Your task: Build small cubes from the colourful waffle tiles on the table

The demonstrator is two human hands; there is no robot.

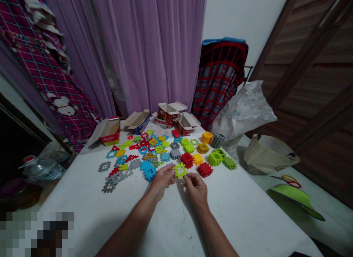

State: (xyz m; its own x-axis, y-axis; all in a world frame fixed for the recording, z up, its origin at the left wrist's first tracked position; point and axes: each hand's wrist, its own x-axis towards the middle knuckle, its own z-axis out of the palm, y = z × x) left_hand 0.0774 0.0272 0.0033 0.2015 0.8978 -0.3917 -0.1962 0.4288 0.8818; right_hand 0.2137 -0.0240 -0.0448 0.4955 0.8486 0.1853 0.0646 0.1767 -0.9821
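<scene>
Above the white table, both hands hold one lime-green interlocking plastic tile (180, 170) with a window-like grid in its middle. My left hand (163, 180) grips its left edge, and the fingers of my right hand (196, 189) pinch its lower right corner. Just left of the hands lies a stack of blue tiles (149, 171). Beyond them are a dark red stack (186, 160), a yellow-orange stack (198, 159) and a second red stack (205, 169). Lime-green stacks (215, 158) stand farther right. Loose tiles in mixed colours spread over the middle, with grey ones (116, 179) at left.
Open cardboard boxes stand along the table's far edge, among them a red one (111, 131) and a blue one (140, 122). Right of the table are a plastic bag (245, 106), a beige bag (268, 152), and scissors (289, 180). A large water bottle (44, 168) stands left.
</scene>
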